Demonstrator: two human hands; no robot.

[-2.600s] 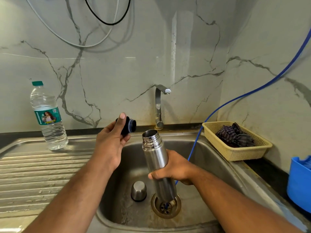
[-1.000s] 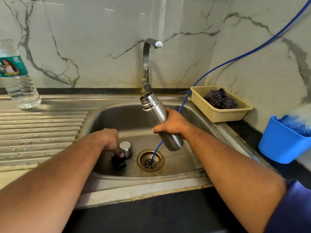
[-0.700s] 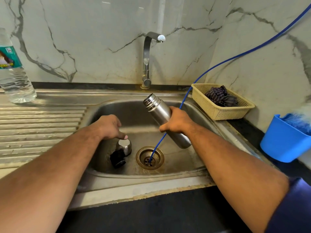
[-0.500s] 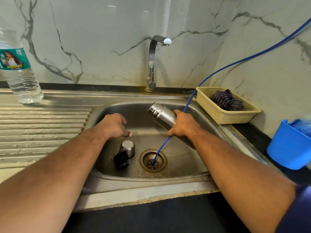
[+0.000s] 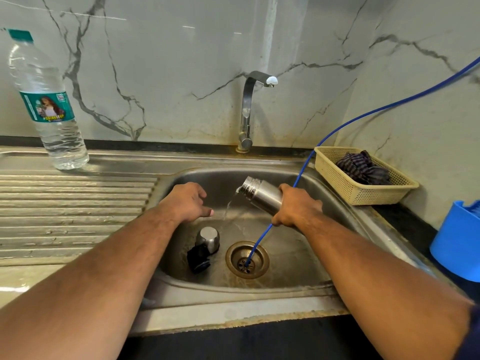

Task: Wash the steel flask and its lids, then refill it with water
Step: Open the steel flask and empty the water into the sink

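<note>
Early yet: right hand (image 5: 296, 207) wrapped round flask (image 5: 262, 194), mouth tipped toward 9 o'clock over sink (image 5: 293, 261), water spilling out. Left hand (image 5: 185, 202) loose, holding nothing. Steel cap (image 5: 207, 239) and black lid (image 5: 198, 258) lie at 9 o'clock of drain (image 5: 246, 259). Washing and refill look undone. Flask shiny, no dents seen.

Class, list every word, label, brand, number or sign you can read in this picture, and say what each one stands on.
On the plastic water bottle, the teal label: yellow lettering along its lower edge, too blurred to read.
On the same label: a QR code and fine print, too small to read.
On the steel flask, tap, yellow basket and blue tub: no text visible.
</note>
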